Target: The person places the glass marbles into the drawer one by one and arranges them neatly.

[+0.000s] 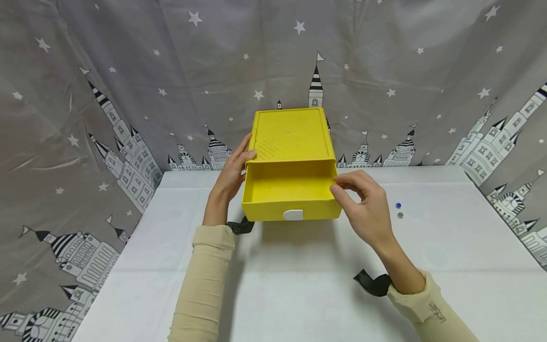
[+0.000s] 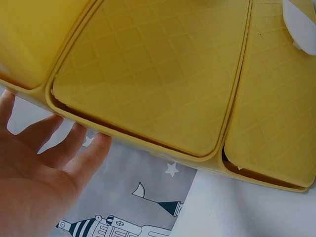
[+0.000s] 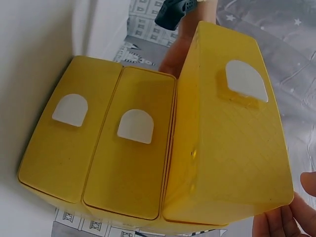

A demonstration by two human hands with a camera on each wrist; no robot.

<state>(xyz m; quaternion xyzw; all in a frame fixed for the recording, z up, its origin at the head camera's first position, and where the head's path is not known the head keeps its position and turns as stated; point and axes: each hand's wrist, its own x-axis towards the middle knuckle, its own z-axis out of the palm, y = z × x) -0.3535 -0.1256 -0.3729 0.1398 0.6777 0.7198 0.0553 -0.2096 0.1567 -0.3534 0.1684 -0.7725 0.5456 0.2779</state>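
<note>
A yellow drawer cabinet (image 1: 290,133) stands on the white table, its top drawer (image 1: 292,210) pulled out and its bare yellow floor showing. The right wrist view has two closed lower drawers (image 3: 129,163) beneath it, each with a white tab handle (image 3: 135,126). My left hand (image 1: 231,173) rests against the cabinet's left side, thumb at the top edge; in the left wrist view its spread fingertips (image 2: 102,143) touch that side wall. At the pulled-out drawer's right front corner is my right hand (image 1: 365,204). Its fingers lie by the drawer's side, with the thumb apart from them.
Two small round pieces, one blue (image 1: 398,205) and one grey (image 1: 400,215), lie on the white tabletop (image 1: 453,237) right of the right hand. A grey curtain (image 1: 239,71) printed with castles and stars hangs behind and at the sides. Black straps (image 1: 372,283) stick out at both wrists.
</note>
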